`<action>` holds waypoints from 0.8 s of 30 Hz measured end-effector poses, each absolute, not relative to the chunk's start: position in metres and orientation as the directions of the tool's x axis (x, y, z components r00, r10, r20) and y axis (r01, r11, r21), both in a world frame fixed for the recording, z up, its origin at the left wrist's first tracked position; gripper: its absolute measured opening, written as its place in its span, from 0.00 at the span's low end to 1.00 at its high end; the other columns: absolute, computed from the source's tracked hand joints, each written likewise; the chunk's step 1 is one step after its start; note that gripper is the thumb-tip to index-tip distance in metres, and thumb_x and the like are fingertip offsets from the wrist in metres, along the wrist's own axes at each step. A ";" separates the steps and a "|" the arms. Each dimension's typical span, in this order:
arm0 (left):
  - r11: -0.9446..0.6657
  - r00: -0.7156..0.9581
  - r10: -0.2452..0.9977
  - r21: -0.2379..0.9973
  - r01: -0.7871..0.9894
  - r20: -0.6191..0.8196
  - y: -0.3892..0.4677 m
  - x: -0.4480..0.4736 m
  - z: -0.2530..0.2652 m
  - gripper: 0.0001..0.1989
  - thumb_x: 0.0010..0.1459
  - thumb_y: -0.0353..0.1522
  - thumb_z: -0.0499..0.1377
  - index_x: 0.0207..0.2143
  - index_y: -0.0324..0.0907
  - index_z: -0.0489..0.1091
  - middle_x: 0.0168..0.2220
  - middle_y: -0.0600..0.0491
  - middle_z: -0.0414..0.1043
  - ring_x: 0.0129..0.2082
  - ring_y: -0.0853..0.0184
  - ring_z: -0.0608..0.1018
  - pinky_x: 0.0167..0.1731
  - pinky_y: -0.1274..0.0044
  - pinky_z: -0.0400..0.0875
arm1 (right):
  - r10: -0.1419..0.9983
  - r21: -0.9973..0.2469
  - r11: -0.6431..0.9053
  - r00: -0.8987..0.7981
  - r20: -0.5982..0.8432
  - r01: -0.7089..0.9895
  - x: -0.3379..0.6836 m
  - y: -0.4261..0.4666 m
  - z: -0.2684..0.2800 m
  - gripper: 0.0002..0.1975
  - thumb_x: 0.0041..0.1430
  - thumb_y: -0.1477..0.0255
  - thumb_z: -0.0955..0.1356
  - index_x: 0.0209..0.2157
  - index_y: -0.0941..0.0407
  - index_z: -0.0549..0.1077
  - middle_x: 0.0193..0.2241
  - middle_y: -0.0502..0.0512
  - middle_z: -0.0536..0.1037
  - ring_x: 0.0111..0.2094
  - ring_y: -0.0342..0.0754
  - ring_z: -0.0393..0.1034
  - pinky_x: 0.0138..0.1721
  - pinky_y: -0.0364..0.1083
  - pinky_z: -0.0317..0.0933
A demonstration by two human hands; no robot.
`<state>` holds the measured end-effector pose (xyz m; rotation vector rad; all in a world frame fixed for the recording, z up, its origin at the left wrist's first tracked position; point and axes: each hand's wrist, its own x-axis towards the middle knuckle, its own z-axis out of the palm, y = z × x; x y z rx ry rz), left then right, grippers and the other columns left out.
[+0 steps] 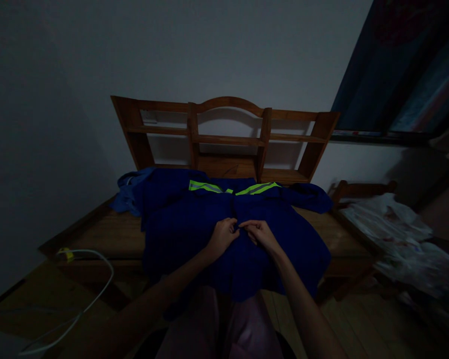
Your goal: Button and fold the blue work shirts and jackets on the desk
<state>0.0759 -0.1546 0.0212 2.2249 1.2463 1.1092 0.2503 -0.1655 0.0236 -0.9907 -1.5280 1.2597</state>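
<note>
Dark blue jacket [179,224] with yellow-green reflective stripes lies spread flat.

The spot where the fingertips meet on the blue jacket [224,234] is too dark to be made out. The white cable [93,294] is cut off at the lower left.

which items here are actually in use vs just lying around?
In use: jacket, pinched at its front by left hand and right hand; desk under it.

Lying about: shelf, white cable, plastic bags, chair.
</note>
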 end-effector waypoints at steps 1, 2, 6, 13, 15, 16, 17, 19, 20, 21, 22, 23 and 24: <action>-0.546 0.297 0.834 0.622 0.562 0.464 -0.155 0.076 0.021 0.09 0.49 0.29 0.58 0.36 0.39 0.71 0.27 0.53 0.69 0.25 0.70 0.71 0.27 0.80 0.63 | 0.949 -0.986 0.163 -0.280 0.146 0.039 0.251 -0.166 0.024 0.16 0.50 0.70 0.62 0.38 0.62 0.74 0.10 0.42 0.58 0.10 0.36 0.48 0.12 0.38 0.44; -0.541 0.292 0.837 0.621 0.568 0.462 -0.155 0.076 0.021 0.09 0.49 0.29 0.58 0.36 0.39 0.71 0.27 0.54 0.70 0.25 0.70 0.71 0.27 0.81 0.63 | 0.949 -0.986 0.167 -0.276 0.152 0.030 0.251 -0.166 0.025 0.16 0.50 0.70 0.62 0.38 0.62 0.74 0.10 0.42 0.59 0.10 0.36 0.49 0.12 0.38 0.44; -0.469 0.270 0.882 0.679 0.565 0.385 -0.155 0.076 0.026 0.09 0.50 0.31 0.57 0.35 0.39 0.72 0.23 0.55 0.70 0.23 0.71 0.72 0.25 0.82 0.62 | 0.961 -0.979 0.186 -0.192 0.198 -0.078 0.253 -0.167 0.027 0.14 0.50 0.71 0.62 0.36 0.62 0.74 0.10 0.42 0.57 0.11 0.36 0.48 0.12 0.37 0.44; -0.364 0.241 0.931 0.768 0.526 0.276 -0.156 0.073 0.031 0.12 0.51 0.32 0.57 0.38 0.38 0.74 0.26 0.53 0.75 0.25 0.69 0.76 0.25 0.82 0.66 | 0.977 -0.963 0.181 -0.073 0.199 -0.200 0.255 -0.166 0.030 0.10 0.51 0.70 0.63 0.31 0.61 0.73 0.10 0.41 0.54 0.10 0.35 0.45 0.11 0.38 0.44; -0.347 0.236 0.937 0.767 0.540 0.258 -0.154 0.072 0.030 0.12 0.51 0.32 0.57 0.37 0.38 0.74 0.27 0.52 0.76 0.26 0.69 0.77 0.26 0.82 0.67 | 0.976 -0.961 0.186 -0.072 0.205 -0.206 0.255 -0.167 0.030 0.10 0.51 0.70 0.63 0.31 0.61 0.73 0.10 0.42 0.55 0.10 0.35 0.46 0.11 0.38 0.44; -0.338 0.231 0.940 0.765 0.549 0.250 -0.153 0.072 0.029 0.12 0.51 0.31 0.58 0.37 0.38 0.75 0.28 0.51 0.76 0.27 0.68 0.77 0.27 0.81 0.68 | 0.976 -0.960 0.189 -0.072 0.207 -0.207 0.255 -0.167 0.030 0.10 0.51 0.70 0.63 0.31 0.61 0.73 0.10 0.42 0.55 0.10 0.36 0.46 0.11 0.38 0.44; -0.333 0.226 0.942 0.762 0.555 0.247 -0.152 0.072 0.028 0.11 0.51 0.31 0.58 0.37 0.38 0.75 0.29 0.51 0.76 0.28 0.68 0.77 0.28 0.81 0.68 | 0.975 -0.960 0.191 -0.071 0.209 -0.206 0.255 -0.167 0.030 0.10 0.51 0.70 0.63 0.31 0.61 0.73 0.10 0.42 0.55 0.10 0.36 0.47 0.12 0.38 0.44; -0.340 0.232 0.940 0.764 0.548 0.252 -0.147 0.072 0.026 0.10 0.50 0.29 0.58 0.36 0.39 0.75 0.33 0.51 0.77 0.31 0.67 0.78 0.32 0.80 0.70 | 0.976 -0.960 0.192 -0.066 0.209 -0.205 0.256 -0.167 0.029 0.10 0.51 0.70 0.63 0.31 0.61 0.73 0.10 0.42 0.55 0.10 0.36 0.47 0.11 0.38 0.44; -0.347 0.240 0.937 0.768 0.538 0.256 -0.145 0.072 0.025 0.10 0.50 0.29 0.58 0.35 0.39 0.75 0.35 0.51 0.77 0.33 0.68 0.78 0.34 0.80 0.70 | 0.976 -0.960 0.189 -0.063 0.206 -0.205 0.256 -0.166 0.029 0.10 0.51 0.70 0.63 0.31 0.61 0.73 0.10 0.42 0.55 0.10 0.36 0.47 0.11 0.38 0.44; -0.352 0.246 0.934 0.772 0.529 0.258 -0.144 0.071 0.025 0.09 0.50 0.28 0.58 0.35 0.40 0.75 0.36 0.51 0.76 0.34 0.68 0.77 0.35 0.80 0.70 | 0.977 -0.960 0.187 -0.061 0.203 -0.207 0.256 -0.166 0.029 0.10 0.51 0.70 0.63 0.31 0.61 0.73 0.10 0.42 0.55 0.10 0.36 0.47 0.11 0.38 0.43; -0.350 0.248 0.935 0.777 0.523 0.254 -0.142 0.071 0.024 0.09 0.50 0.27 0.59 0.35 0.40 0.75 0.36 0.51 0.76 0.34 0.68 0.77 0.36 0.80 0.70 | 0.978 -0.960 0.186 -0.057 0.202 -0.208 0.255 -0.166 0.029 0.11 0.51 0.70 0.63 0.31 0.61 0.73 0.10 0.41 0.54 0.10 0.36 0.47 0.11 0.38 0.43; -0.339 0.243 0.939 0.782 0.523 0.244 -0.142 0.071 0.024 0.09 0.49 0.27 0.59 0.35 0.40 0.75 0.35 0.51 0.76 0.33 0.68 0.77 0.35 0.80 0.70 | 0.978 -0.960 0.186 -0.052 0.201 -0.209 0.255 -0.166 0.030 0.11 0.51 0.70 0.63 0.31 0.61 0.73 0.10 0.41 0.54 0.10 0.36 0.46 0.11 0.38 0.43; -0.324 0.232 0.944 0.786 0.527 0.234 -0.142 0.071 0.025 0.09 0.49 0.27 0.59 0.35 0.39 0.75 0.33 0.51 0.76 0.32 0.67 0.77 0.34 0.79 0.70 | 0.978 -0.960 0.187 -0.048 0.201 -0.209 0.255 -0.166 0.030 0.11 0.50 0.70 0.63 0.32 0.61 0.73 0.10 0.41 0.54 0.10 0.36 0.46 0.12 0.38 0.43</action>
